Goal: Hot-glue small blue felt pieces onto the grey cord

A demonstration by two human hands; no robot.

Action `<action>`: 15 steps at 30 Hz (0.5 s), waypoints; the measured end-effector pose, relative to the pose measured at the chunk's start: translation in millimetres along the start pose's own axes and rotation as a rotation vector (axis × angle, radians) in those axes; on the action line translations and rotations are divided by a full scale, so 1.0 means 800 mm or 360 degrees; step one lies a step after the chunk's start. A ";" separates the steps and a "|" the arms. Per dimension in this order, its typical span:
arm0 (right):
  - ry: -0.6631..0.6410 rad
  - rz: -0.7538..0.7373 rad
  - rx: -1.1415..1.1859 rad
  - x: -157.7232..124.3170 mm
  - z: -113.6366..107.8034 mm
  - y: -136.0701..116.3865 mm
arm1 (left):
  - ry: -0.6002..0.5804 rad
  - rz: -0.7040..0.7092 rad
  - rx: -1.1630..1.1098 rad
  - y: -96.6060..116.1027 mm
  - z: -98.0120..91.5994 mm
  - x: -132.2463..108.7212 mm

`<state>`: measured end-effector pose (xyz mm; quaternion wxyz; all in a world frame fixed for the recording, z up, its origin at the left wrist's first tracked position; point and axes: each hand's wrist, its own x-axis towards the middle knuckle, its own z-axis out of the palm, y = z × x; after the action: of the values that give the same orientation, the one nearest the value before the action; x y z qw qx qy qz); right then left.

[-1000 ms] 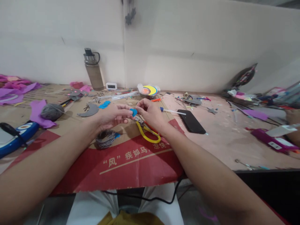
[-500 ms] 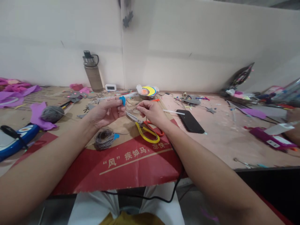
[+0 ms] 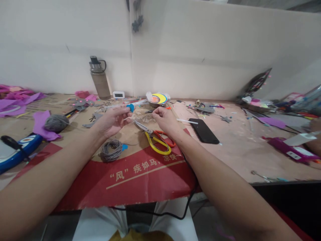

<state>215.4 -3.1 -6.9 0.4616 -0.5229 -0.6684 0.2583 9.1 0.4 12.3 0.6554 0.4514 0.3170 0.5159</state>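
Observation:
My left hand (image 3: 116, 118) pinches a small blue cutout (image 3: 130, 107) between thumb and fingers, raised above the cardboard. To its right, my right hand (image 3: 163, 117) has its fingertips pressed together; whatever is in them is too fine to make out. Below the hands lie yellow-handled scissors (image 3: 157, 146) and a red-handled tool (image 3: 167, 138), side by side and partly overlapping. A coil of grey cord (image 3: 112, 150) rests nearer me, with another blue cutout (image 3: 124, 147) at its edge.
A black phone (image 3: 203, 131) lies right of my right hand. At the back stand a bottle (image 3: 99, 78), a small white clock (image 3: 118, 95) and a bowl (image 3: 157, 104). Grey yarn (image 3: 56, 123) sits left. A purple glue gun (image 3: 288, 149) is near another person's hand (image 3: 314, 134).
My right hand has shifted slightly right, widening the gap between my hands. The blue cutout in my left hand has moved slightly down and left.

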 end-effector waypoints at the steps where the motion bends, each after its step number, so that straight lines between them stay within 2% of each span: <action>1: -0.0014 -0.0018 0.0007 -0.001 0.001 -0.001 | -0.0021 -0.0021 0.0054 -0.002 0.001 -0.001; 8: -0.0055 -0.0085 0.0240 -0.007 0.012 -0.007 | -0.0241 -0.0256 0.0279 -0.014 0.012 -0.010; 13: -0.0191 0.0232 0.0432 -0.005 0.011 0.002 | -0.0194 -0.0235 0.0247 -0.010 0.002 -0.006; 15: -0.0057 0.0220 0.0448 -0.002 0.008 0.008 | -0.0155 -0.0218 0.0252 -0.007 0.000 -0.004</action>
<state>212.5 -1.8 -15.8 0.4993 -0.4932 -0.5963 0.3898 10.5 -3.2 6.9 0.6661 0.5036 0.3545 0.4208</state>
